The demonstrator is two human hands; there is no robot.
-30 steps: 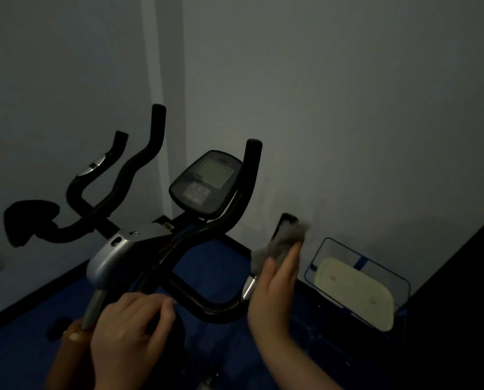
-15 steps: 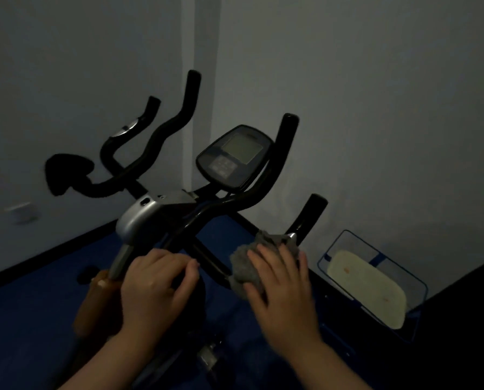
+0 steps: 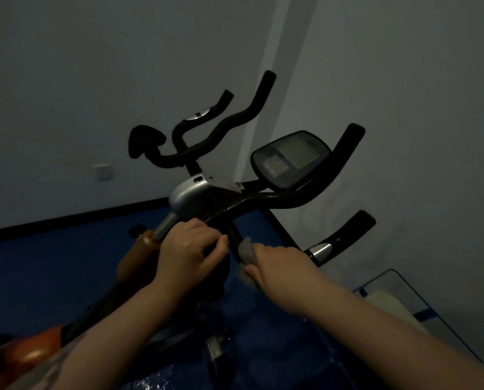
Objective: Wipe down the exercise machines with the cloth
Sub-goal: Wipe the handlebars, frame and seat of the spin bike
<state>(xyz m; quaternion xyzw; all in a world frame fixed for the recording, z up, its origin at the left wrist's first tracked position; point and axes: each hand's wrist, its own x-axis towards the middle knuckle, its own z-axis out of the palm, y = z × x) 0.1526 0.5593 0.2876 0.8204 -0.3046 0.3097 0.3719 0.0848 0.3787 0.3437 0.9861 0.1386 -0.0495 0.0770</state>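
Most of the grey cloth (image 3: 246, 253) is covered by the right hand (image 3: 283, 267) — only a crumpled end shows at its 9 o'clock. The bar beneath the left hand (image 3: 191, 253) is hidden. The orange frame (image 3: 24, 358) is cut off at the picture's 7 o'clock, and the console (image 3: 290, 159) keys are too dim to be read.

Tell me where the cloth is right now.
In the head view, the grey cloth sits low and centre, gripped by the right hand against the black handlebar, just right of the left hand.
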